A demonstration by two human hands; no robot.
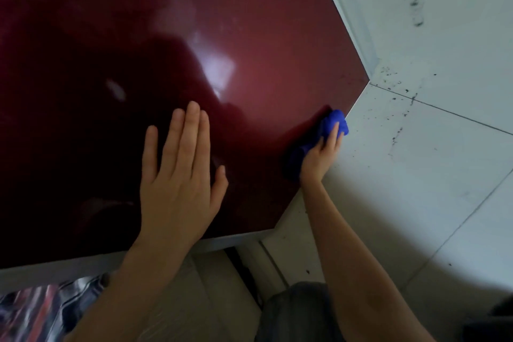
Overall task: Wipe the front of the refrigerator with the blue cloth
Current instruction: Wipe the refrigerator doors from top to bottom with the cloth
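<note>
- Nearest the camera, a person's dark-clad knee (299, 311) and a striped, shiny fabric (41, 311) crowd the bottom of the view, with pale floor tiles (416, 175) running off to the right; crouching this low, a shift of weight could pull both arms off the door.
- The left hand (177, 175) lies flat and wide open on the glossy maroon refrigerator door (249, 22), fingers together, thumb splayed, holding nothing. On a finish this mirror-like, a bare palm is likely to leave prints on the very surface being cleaned.
- The right hand (322, 153) has its grip closed around the bunched blue cloth (333, 123), pressing it against the door's lower right edge, just beside the pale trim. The wad pokes out past the fingertips and trails below the wrist.
- Bunched so tightly, the cloth offers only a small contact patch; streaks and missed bands seem the main danger, above all across the hazy upper panel, which shows smudged reflections.
- So close to the edge, a firm stroke could slide off the door, and the cloth might then brush the floor.
- Farther off, dark specks and smears (416, 12) dot the tiles near the refrigerator's corner; grit picked up there could be dragged back over the gloss and scratch it.
</note>
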